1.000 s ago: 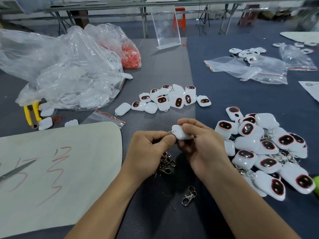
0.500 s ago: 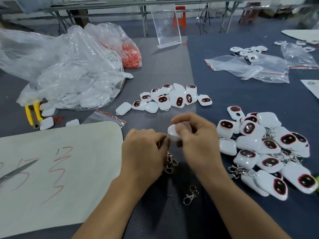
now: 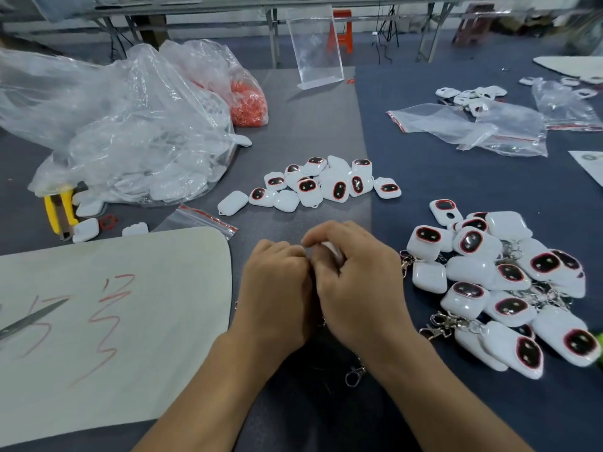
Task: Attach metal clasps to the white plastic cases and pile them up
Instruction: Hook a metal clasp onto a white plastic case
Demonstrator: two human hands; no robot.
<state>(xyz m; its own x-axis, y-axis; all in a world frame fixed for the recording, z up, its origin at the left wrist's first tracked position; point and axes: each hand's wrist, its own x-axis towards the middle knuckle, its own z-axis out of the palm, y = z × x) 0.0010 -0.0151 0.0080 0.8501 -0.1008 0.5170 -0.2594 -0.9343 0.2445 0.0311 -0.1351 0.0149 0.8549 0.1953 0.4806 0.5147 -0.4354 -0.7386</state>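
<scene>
**Clasp fitting, mostly out of my sight**

Left of the white case, the left hand was curled hard against it; whether it pinched a clasp I could not tell. The right hand gripped the case, only a sliver showing. Below the case lay a loose clasp; right of it, the finished pile. The risk I judged: a blind fit, the ring missing its loop, or the case slipping free

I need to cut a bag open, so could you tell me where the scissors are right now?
In the head view, the scissors lie at the far left edge, on the white sheet with red marks, left of the left hand.
</scene>
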